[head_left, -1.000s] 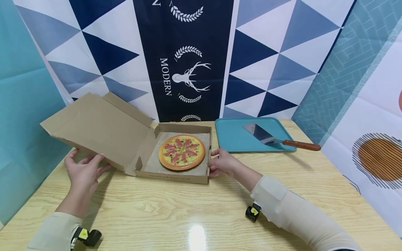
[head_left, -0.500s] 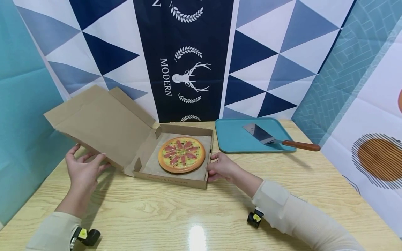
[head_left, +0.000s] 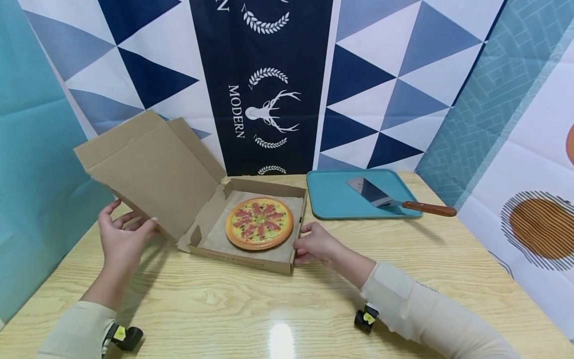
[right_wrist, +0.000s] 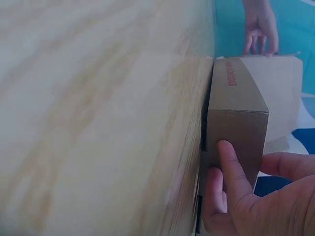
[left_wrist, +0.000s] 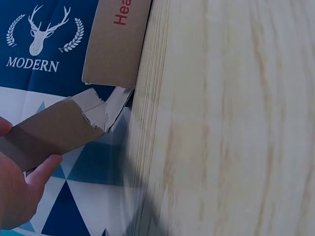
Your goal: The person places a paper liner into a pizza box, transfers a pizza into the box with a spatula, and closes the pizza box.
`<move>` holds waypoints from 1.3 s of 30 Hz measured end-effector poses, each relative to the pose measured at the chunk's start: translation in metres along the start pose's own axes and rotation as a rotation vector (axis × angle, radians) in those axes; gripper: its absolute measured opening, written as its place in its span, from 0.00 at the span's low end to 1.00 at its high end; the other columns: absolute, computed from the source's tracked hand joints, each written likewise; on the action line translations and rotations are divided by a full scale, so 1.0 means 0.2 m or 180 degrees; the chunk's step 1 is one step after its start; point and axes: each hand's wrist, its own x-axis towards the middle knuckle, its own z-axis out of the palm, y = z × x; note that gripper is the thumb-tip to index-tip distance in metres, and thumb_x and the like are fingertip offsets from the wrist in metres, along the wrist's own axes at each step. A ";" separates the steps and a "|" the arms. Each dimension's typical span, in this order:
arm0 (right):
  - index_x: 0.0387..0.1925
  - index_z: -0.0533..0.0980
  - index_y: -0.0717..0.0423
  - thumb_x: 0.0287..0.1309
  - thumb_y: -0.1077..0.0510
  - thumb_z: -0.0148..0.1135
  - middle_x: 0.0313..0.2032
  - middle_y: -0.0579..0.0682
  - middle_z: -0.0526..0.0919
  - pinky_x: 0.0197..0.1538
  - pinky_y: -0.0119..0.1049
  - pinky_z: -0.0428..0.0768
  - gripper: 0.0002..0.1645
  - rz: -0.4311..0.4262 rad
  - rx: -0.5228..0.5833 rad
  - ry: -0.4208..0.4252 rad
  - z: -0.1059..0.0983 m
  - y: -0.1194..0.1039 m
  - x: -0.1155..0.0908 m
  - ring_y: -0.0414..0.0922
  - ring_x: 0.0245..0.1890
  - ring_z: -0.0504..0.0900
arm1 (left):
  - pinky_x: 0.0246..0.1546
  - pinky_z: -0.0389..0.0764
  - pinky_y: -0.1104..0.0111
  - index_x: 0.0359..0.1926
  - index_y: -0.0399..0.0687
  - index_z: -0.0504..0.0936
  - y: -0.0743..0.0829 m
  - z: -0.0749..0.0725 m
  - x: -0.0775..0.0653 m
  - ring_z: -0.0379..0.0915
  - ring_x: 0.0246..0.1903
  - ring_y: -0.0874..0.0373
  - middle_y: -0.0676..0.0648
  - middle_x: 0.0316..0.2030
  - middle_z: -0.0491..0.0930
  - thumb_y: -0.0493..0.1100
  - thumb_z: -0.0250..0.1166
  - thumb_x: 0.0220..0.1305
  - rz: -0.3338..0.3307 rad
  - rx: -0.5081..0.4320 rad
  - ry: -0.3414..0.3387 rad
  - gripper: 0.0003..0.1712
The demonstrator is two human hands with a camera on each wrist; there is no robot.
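One cardboard box (head_left: 244, 261) stands open near the middle of the table (head_left: 224, 304), plain brown, red print on its near wall, pale paper (head_left: 215, 238) lining the base. That printed wall faces between 6 and 7 o'clock. Opened out, its long axis runs roughly from 10 to 4 o'clock, the lid (head_left: 157, 172) raised at a slant toward 10. A round pizza (head_left: 259, 223) with an orange rim lies flat inside, apart from the walls.

Both hands are pinching the box. At 7 o'clock from the lid, the left hand (head_left: 125, 234) grips its near edge between thumb and fingers. At 4 o'clock from the pizza, the right hand (head_left: 319, 244) pinches the side wall, fingers outside.

Toward 2 o'clock from the box sits a teal tray (head_left: 327, 197). A spatula (head_left: 381, 195) rests across it, handle pointing between 3 and 4 o'clock, past the rim.
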 end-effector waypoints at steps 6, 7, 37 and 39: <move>0.50 0.50 0.65 0.50 0.72 0.51 0.35 0.62 0.68 0.36 0.42 0.79 0.28 -0.0056 -0.0049 -0.0052 0.02 0.01 -0.03 0.48 0.24 0.73 | 0.32 0.79 0.61 0.60 0.62 0.54 0.02 0.02 -0.01 0.74 0.38 0.56 0.46 0.45 0.68 0.30 0.72 0.37 0.0108 0.0148 -0.0050 0.51; 0.50 0.50 0.65 0.50 0.72 0.51 0.35 0.62 0.68 0.36 0.42 0.80 0.28 -0.0075 -0.0046 -0.0051 0.02 0.01 -0.03 0.47 0.23 0.73 | 0.31 0.79 0.61 0.60 0.62 0.54 0.02 0.03 -0.01 0.74 0.38 0.56 0.46 0.45 0.68 0.29 0.72 0.37 0.0130 0.0155 -0.0059 0.51; 0.52 0.60 0.67 0.54 0.60 0.57 0.44 0.63 0.67 0.35 0.44 0.79 0.27 -0.0783 -0.1764 0.0394 -0.24 -0.10 0.11 0.52 0.33 0.75 | 0.31 0.78 0.76 0.61 0.62 0.59 -0.16 -0.05 0.21 0.68 0.46 0.56 0.49 0.50 0.68 0.44 0.76 0.34 0.0339 0.1008 -0.0265 0.51; 0.53 0.62 0.67 0.55 0.58 0.55 0.50 0.65 0.66 0.41 0.45 0.76 0.26 -0.1021 -0.2146 0.0544 -0.30 -0.14 0.17 0.56 0.42 0.73 | 0.31 0.78 0.75 0.61 0.62 0.60 -0.22 -0.09 0.26 0.68 0.47 0.55 0.48 0.51 0.68 0.45 0.77 0.32 0.0379 0.0960 -0.0294 0.52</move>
